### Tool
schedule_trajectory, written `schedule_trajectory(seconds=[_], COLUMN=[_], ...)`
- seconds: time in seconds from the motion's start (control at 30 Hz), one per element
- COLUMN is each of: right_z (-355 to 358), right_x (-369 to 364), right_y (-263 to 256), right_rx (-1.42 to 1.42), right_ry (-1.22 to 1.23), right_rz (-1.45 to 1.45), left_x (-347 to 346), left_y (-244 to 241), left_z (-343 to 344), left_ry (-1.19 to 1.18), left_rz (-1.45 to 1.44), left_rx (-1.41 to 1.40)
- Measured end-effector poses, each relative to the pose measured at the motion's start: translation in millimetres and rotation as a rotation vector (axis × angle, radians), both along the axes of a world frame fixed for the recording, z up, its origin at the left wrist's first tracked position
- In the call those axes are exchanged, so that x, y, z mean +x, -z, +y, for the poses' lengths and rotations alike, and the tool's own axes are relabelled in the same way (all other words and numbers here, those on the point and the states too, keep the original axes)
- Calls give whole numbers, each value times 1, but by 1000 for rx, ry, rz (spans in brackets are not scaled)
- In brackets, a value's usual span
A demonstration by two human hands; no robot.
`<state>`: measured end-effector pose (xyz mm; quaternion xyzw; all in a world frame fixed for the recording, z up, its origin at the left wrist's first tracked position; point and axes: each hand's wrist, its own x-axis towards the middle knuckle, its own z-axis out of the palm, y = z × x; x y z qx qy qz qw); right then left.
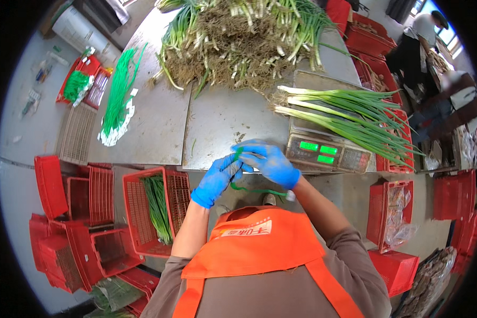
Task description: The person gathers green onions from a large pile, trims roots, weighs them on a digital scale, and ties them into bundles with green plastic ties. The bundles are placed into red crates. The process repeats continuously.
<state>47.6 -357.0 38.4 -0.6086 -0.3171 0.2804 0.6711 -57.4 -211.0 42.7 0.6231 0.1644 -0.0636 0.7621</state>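
Both my hands, in blue gloves, meet at the front edge of the metal table (pixel 218 131). My left hand (pixel 218 175) and my right hand (pixel 268 159) pinch a narrow green strip (pixel 258 190) between their fingers. Its loose end hangs below the hands and carries a small white tag at the tip. Right of my right hand is a digital scale (pixel 328 153) with lit green displays. Several scallions (pixel 334 105) lie across its platform, roots to the left, leaves extending past the table's right side.
A large heap of scallions (pixel 242 43) with soiled roots covers the table's far side. Tagged green strips (pixel 119 95) lie at left. Below stands a red crate (pixel 133 214) holding scallions (pixel 158 208). More red crates (pixel 391 214) stand right; people (pixel 445 95) work beyond.
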Motion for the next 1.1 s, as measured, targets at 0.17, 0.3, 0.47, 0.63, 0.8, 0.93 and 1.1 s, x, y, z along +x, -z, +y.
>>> schedule_trajectory(seconds=[0.17,0.3,0.47,0.63,0.8,0.93,1.1], right_z=[35,69,89,109,125,135,141], right_x=[-13,-46,-71,-89,-91,-102,-104], right_y=[-3,13,-4,-13,-22,-28,-30], right_rx=[4,-1,-141,-104,67,45,11], right_ry=[-1,135,54,98,71,31,28], right_rz=[121,-108,-422,-526,-514,-394,-437], left_x=[-23,-51,-79,-98,-112,-116,-119], left_y=[-16,-15,-9,-23,-48,-41,-47], left_z=[14,41,85,104,103,111,116], left_ry=[-125,-366,-686,-472,-280,-500,-609], left_rz=[-59,-65,-172,-226,-43,-238,-198], left_rx=[17,81,189,336,110,19,-72])
